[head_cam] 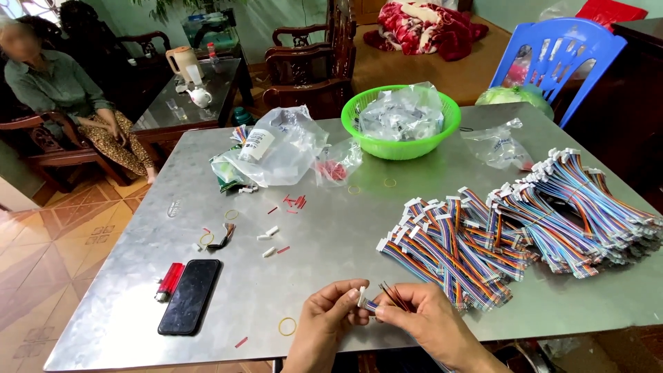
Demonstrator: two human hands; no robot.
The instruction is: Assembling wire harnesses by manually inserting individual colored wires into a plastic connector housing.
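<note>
Down at the near edge of the metal desk, the left hand pinches a small white connector in its grip, while the right hand pinches the short wire lead running from it, thin dark and red strands fanning upward. Just right of the hands lie piles of rainbow ribbon cables. A black phone and red lighter rest at left; a green basket sits farther back.

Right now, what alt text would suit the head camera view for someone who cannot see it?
Two hands, left hand and right hand, pinch a small white connector with thin coloured wires over a metal table. Bundles of rainbow ribbon cable lie to the right, a black phone to the left.
</note>
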